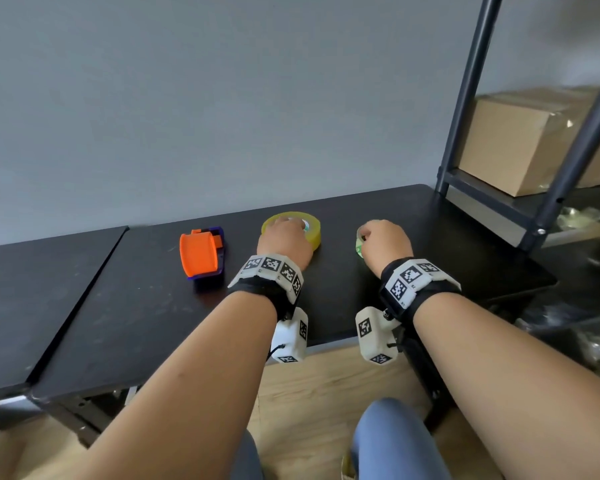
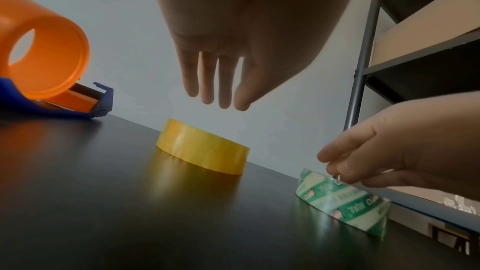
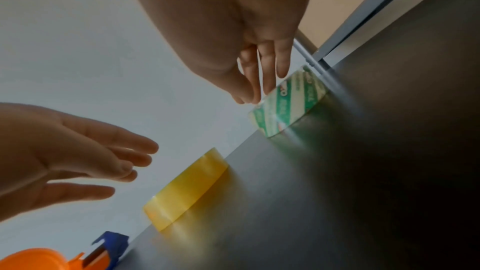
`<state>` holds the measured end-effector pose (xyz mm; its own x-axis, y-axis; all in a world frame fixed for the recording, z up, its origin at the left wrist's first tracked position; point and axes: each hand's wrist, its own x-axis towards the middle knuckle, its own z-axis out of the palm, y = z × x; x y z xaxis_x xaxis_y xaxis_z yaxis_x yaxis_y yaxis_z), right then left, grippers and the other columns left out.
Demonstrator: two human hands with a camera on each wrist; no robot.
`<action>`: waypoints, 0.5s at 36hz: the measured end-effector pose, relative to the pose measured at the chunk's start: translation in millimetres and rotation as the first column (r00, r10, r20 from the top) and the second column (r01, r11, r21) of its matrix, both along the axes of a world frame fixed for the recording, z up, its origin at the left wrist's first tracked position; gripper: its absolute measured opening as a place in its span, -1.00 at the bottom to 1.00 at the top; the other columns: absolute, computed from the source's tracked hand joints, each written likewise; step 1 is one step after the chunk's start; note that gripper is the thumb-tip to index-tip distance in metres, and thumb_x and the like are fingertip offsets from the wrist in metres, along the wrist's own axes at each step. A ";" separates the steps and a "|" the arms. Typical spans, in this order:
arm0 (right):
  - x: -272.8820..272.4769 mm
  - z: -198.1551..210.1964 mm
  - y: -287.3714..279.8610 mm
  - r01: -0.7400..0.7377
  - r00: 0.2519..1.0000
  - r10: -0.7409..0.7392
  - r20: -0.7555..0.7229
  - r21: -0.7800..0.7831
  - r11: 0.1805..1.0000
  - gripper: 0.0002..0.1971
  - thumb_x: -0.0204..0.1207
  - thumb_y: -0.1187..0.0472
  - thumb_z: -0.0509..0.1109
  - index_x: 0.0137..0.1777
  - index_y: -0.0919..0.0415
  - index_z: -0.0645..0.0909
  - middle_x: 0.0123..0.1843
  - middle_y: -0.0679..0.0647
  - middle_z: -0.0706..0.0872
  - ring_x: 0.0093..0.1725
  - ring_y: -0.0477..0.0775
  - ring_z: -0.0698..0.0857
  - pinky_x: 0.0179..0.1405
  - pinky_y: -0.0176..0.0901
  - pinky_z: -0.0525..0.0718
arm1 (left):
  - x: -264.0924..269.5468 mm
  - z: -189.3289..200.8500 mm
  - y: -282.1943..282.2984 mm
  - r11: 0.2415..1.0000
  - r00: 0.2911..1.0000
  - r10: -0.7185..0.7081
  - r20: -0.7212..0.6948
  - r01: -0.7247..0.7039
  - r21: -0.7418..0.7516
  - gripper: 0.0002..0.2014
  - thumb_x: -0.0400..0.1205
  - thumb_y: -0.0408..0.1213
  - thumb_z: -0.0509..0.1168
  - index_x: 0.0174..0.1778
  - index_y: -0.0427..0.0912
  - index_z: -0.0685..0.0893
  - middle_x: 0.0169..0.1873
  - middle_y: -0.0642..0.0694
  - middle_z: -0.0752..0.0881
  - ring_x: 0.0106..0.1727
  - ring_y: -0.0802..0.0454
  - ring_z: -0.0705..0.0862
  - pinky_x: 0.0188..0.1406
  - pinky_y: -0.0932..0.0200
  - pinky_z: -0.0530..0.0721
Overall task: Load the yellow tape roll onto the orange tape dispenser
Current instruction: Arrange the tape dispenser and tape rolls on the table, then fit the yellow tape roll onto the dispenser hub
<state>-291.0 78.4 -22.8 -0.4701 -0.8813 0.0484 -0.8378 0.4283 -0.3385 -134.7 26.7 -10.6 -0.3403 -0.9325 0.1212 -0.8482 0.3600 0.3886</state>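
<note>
The yellow tape roll (image 1: 313,238) (image 2: 202,149) (image 3: 184,188) lies flat on the black table (image 1: 136,306), near its back edge. My left hand (image 1: 284,237) (image 2: 218,93) hovers just above it with straight, open fingers, apart from the roll in the wrist views. The orange tape dispenser (image 1: 201,252) (image 2: 44,52) with its blue frame lies on its side to the left of the roll. My right hand (image 1: 385,240) (image 3: 249,98) pinches the top rim of a green-and-white tape roll (image 1: 359,245) (image 2: 342,206) (image 3: 288,104) lying to the right.
A dark metal shelf rack (image 1: 548,202) stands at the table's right end, with a cardboard box (image 1: 520,143) on it. A grey wall runs behind the table. A second black tabletop (image 1: 21,289) adjoins on the left. My knees show below the front edge.
</note>
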 end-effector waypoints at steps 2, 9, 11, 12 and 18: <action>6.1 -1.8 -3.9 0.019 0.999 -0.012 0.053 -0.125 0.992 -0.63 0.54 0.37 0.21 0.26 0.12 0.66 0.29 0.12 0.72 0.22 0.22 0.70 0.14 -0.08 0.61 | 5.7 1.6 -3.1 1.000 1.000 0.008 0.012 -0.008 -0.029 -0.46 0.59 -0.46 0.14 0.52 -0.10 0.53 0.47 -0.14 0.49 0.50 -0.16 0.42 0.41 -0.09 0.54; 44.3 5.9 -17.6 -0.076 0.965 0.161 0.209 -0.364 0.928 -0.60 0.55 0.40 0.20 0.33 0.19 0.66 0.31 0.16 0.71 0.31 0.18 0.65 0.29 0.01 0.60 | 44.6 12.4 -19.6 0.991 0.997 0.083 0.007 -0.082 -0.109 -0.50 0.61 -0.47 0.14 0.49 -0.13 0.54 0.40 -0.20 0.54 0.46 -0.19 0.43 0.41 -0.06 0.50; 59.0 6.6 -22.9 -0.093 0.959 0.184 0.216 -0.374 0.923 -0.59 0.53 0.39 0.20 0.32 0.16 0.66 0.31 0.15 0.70 0.28 0.18 0.66 0.26 0.02 0.63 | 59.5 12.1 -23.5 0.987 0.994 0.109 0.015 -0.106 -0.121 -0.52 0.62 -0.48 0.13 0.47 -0.14 0.55 0.39 -0.20 0.55 0.46 -0.19 0.44 0.40 -0.04 0.46; 66.9 6.6 -25.6 -0.103 0.956 0.197 0.218 -0.380 0.919 -0.59 0.54 0.39 0.20 0.33 0.15 0.66 0.32 0.16 0.69 0.29 0.18 0.66 0.25 0.04 0.63 | 67.5 11.4 -24.9 0.983 0.991 0.130 0.027 -0.126 -0.131 -0.52 0.61 -0.47 0.14 0.46 -0.13 0.56 0.39 -0.19 0.55 0.46 -0.18 0.44 0.38 -0.03 0.45; 112.8 4.5 -44.8 -0.169 0.944 0.260 0.204 -0.377 0.911 -0.69 0.52 0.26 0.25 0.17 0.10 0.73 0.08 0.10 0.79 0.13 0.18 0.72 0.16 0.03 0.68 | 111.4 3.5 -36.2 0.946 0.945 0.279 0.171 -0.240 -0.219 -0.63 0.56 -0.34 0.20 0.29 -0.10 0.65 0.26 -0.19 0.60 0.34 -0.21 0.47 0.27 -0.03 0.47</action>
